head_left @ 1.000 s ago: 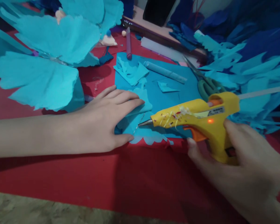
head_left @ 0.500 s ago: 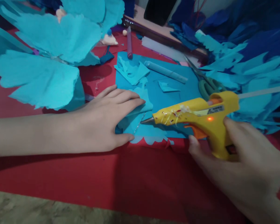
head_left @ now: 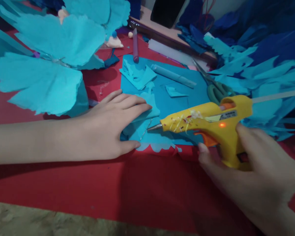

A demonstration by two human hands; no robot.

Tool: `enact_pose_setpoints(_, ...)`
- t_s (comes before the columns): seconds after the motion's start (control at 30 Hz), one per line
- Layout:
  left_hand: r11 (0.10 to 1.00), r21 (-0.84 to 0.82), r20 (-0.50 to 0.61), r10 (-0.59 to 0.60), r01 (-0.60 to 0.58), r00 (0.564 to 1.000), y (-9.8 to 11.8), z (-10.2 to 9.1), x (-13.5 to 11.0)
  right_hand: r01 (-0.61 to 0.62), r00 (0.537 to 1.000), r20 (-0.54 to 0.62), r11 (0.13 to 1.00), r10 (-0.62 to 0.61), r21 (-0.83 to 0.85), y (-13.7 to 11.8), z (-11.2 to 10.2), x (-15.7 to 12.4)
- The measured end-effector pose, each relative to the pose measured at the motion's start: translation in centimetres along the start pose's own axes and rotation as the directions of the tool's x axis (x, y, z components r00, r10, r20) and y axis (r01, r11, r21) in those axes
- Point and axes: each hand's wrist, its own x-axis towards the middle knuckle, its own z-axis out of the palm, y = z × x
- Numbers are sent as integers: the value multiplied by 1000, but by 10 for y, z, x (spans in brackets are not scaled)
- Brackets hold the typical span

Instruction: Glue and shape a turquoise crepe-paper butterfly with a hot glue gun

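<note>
The left hand point(head_left: 108, 131) lies flat and open, pressing a blue paper piece point(head_left: 144, 126) mid-desk. The right hand point(head_left: 248, 170) is closed round the glue gun point(head_left: 211, 121), its nozzle just beside the paper. Open red cover point(head_left: 149, 190) runs to the desk's near edge, and paper flowers point(head_left: 51, 65) crowd the left edge.

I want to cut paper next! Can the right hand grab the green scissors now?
Probably not right away. The right hand is full, gripping the yellow glue gun. The green scissors lie just beyond the gun, and nothing seems to cover their handles, so the full hand looks like the only obstacle.
</note>
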Motion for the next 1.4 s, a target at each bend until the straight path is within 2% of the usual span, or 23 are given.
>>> enact_pose_setpoints(0.1,1000,-3,-7,7,-7,1000,0,0,0,19,1000,-6,999,-19,28,-4,-2,0)
enact_pose_setpoints(0.33,1000,3,-10,-3,3,1000,1,-1,-1,40,996,-74,990,-50,-133,1,4,1)
enact_pose_setpoints(0.67,1000,5,-17,-15,15,1000,1,0,-1,-29,999,-44,996,25,-84,-1,0,1)
enact_pose_setpoints(0.87,1000,-5,-19,-24,24,1000,1,0,-2,7,995,-97,988,-21,-151,2,5,-1)
enact_pose_setpoints(0.97,1000,-11,-28,-26,26,999,1,0,-2,-45,996,-78,984,32,-171,5,9,-3)
enact_pose_setpoints(1.07,1000,-18,-28,-22,21,999,1,0,-2,-71,995,-85,986,59,-148,6,9,-4)
enact_pose_setpoints(1.27,1000,-11,-32,-4,4,999,1,-2,-2,-46,998,-39,988,41,-146,15,-1,3)
enact_pose_setpoints(1.4,999,18,-81,30,-29,996,2,-4,-3,-188,982,-22,982,189,36,19,-3,7)
